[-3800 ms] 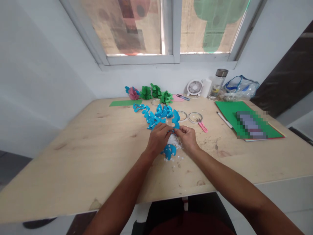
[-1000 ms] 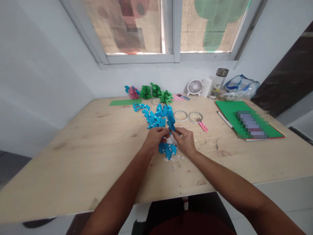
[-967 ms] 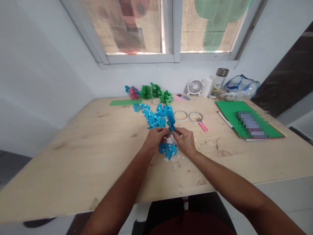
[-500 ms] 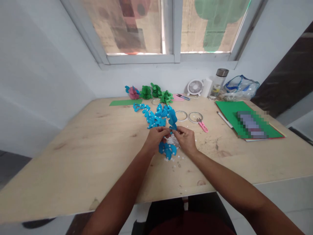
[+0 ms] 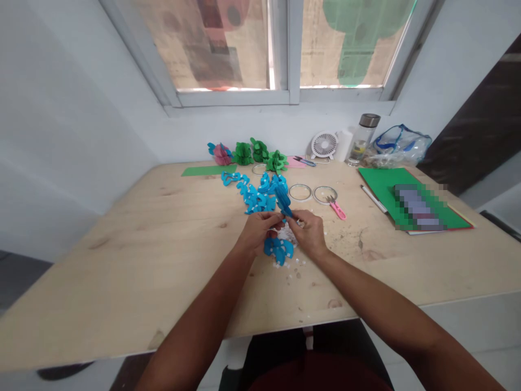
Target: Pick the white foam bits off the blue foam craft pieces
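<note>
Between my two hands, a stack of blue paper cutouts (image 5: 283, 200) stands up on edge above the table. The fingers of my right hand (image 5: 308, 231) pinch its lower end. My left hand (image 5: 258, 231) is closed with thumb and fingertips pressed at the same end; its exact hold is partly hidden. Just below my hands lies another blue paper piece (image 5: 279, 250) dotted with small white squares. White paper scraps (image 5: 288, 233) are heaped partly behind my fingers. Beyond them spreads a cluster of blue paper pieces (image 5: 258, 199) with white squares on them.
Pink-handled snips (image 5: 337, 208) and two tape rolls (image 5: 300, 193) lie to the right of the blue pieces. Folded green paper shapes (image 5: 243, 153), a small white fan (image 5: 324, 145) and a bottle (image 5: 363, 140) stand along the wall. Green sheets (image 5: 382, 182) and a pen (image 5: 374, 199) are at right.
The blue paper stack between my fingers has tilted to the left and turned more edge-on. My hands have hardly shifted.
</note>
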The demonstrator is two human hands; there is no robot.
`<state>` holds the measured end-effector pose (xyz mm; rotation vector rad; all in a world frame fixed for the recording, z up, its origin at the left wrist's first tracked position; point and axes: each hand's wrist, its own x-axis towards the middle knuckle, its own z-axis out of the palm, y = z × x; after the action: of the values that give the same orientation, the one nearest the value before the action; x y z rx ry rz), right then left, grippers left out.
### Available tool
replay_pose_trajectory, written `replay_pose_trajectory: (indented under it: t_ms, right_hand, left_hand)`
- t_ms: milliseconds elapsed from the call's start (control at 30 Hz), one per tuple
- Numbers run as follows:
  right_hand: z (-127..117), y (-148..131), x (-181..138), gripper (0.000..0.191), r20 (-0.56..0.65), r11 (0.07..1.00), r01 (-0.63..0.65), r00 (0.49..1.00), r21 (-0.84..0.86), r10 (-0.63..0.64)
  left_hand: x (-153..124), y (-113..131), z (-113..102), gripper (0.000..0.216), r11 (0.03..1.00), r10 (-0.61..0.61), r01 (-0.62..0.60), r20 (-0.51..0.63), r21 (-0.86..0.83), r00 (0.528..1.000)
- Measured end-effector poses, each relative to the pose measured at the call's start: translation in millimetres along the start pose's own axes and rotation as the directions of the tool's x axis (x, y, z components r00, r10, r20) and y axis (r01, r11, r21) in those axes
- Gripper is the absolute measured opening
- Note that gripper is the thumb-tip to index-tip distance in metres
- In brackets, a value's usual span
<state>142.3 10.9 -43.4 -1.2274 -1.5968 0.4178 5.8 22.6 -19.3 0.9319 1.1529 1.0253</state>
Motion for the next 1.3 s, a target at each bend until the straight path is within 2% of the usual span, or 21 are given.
replay_pose_trajectory:
  t_ms: [233, 467, 600, 767, 933, 1067, 1300]
  right_hand:
    - [0.4, -0.1, -1.0, 0.019, 0.01, 0.996, 0.052, 0.999, -0.067, -0.052]
    - [1.0, -2.7, -2.4, 0.019, 0.032, 0.99, 0.064, 0.998, -0.124, -0.06]
    - [2.8, -1.1, -2.1, 0.018, 0.029, 1.0, -0.001, 1.0, -0.024, 0.002]
    - [4.9, 2.4, -0.9, 0.02, 0.038, 0.978, -0.138, 0.99, 0.157, 0.134]
    - [4.0, 3.7, 0.2, 0.022, 0.027, 0.973, -0.161, 0.987, 0.165, 0.159]
    - [3.6, 5.2, 0.3, 0.02, 0.014, 0.985, -0.135, 0.991, 0.11, 0.134]
    - [1.9, 2.6, 0.0, 0.018, 0.0, 0.999, 0.003, 1.0, -0.053, -0.003]
  left_hand:
    - [-1.4, 0.8, 1.4, 0.022, 1.0, 0.003, -0.003, 0.003, -0.014, 1.0]
    - [0.1, -2.7, 5.5, 0.016, 0.997, 0.045, -0.048, -0.06, -0.052, 0.997]
    - [0.6, -2.9, 7.8, 0.015, 0.996, 0.084, -0.087, -0.103, -0.024, 0.991]
    - [-1.8, 0.8, 7.1, 0.013, 0.993, 0.117, -0.114, -0.09, 0.039, 0.989]
    - [-3.4, 3.3, 3.8, 0.016, 0.992, 0.111, -0.106, -0.073, 0.065, 0.991]
    - [-2.2, 2.0, 2.3, 0.023, 0.995, 0.087, -0.084, -0.046, 0.056, 0.995]
    - [0.0, -1.2, 0.9, 0.021, 0.998, 0.061, -0.06, -0.029, 0.036, 0.998]
